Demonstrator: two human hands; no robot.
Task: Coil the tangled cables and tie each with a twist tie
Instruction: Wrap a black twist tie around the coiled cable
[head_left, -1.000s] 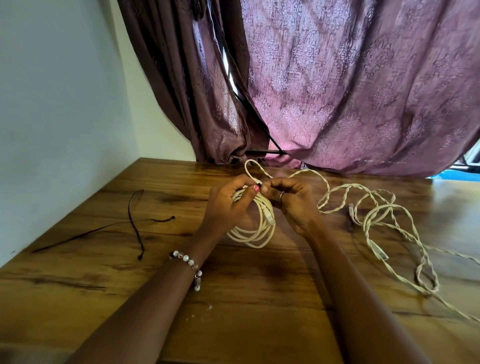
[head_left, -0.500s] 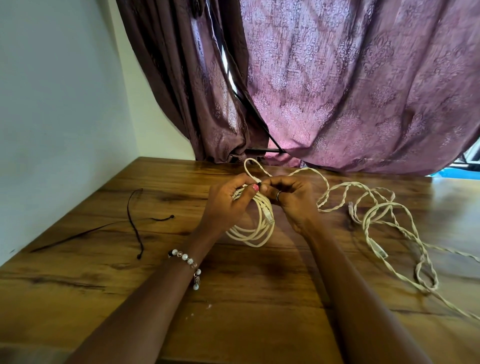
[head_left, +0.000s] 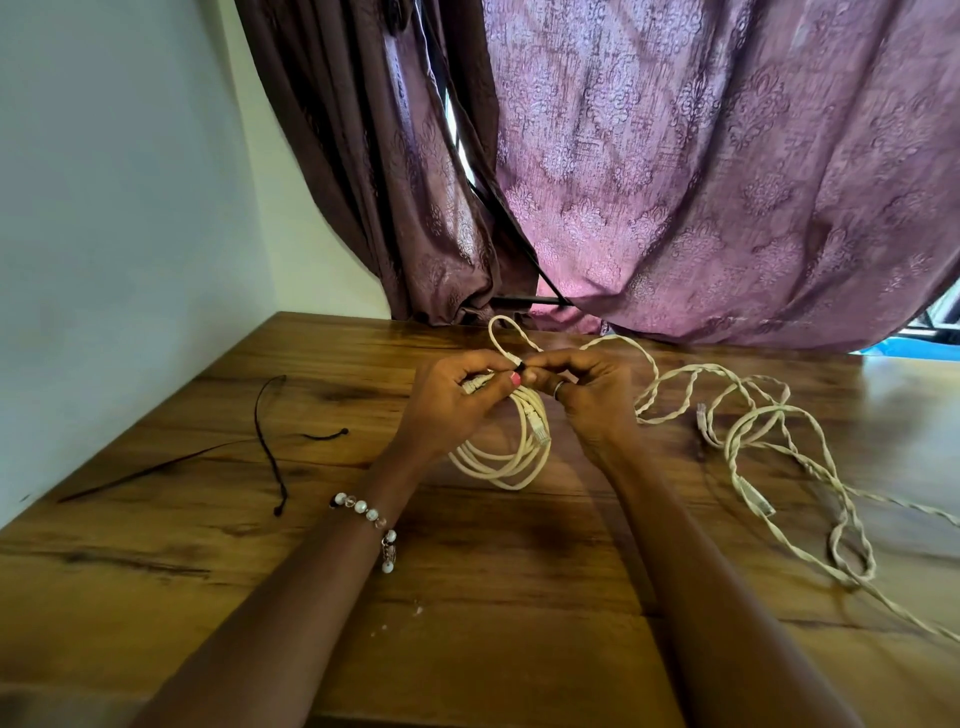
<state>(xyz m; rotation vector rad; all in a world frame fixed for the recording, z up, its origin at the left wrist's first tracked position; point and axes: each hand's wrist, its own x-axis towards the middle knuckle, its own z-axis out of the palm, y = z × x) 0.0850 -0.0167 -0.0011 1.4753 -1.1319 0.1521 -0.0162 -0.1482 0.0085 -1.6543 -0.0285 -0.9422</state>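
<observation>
Coil (head_left: 506, 457) of cream cable hangs just below both hands at table centre, L hand (head_left: 447, 402) gripping its top, R hand (head_left: 587, 395) pinching dark tie (head_left: 521, 367) there, tangled cables (head_left: 769, 447) lie off to R, nearer R hand.

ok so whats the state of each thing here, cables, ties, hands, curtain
coiled cable: wound in loops, held up at its top by both hands
left hand: grips the coil's top
right hand: pinches a small dark tie at the coil's top
tangled cables: loose and twisted on the table
spare black ties: lying untouched, left of the hands
curtain: drawn, narrow gap
</observation>
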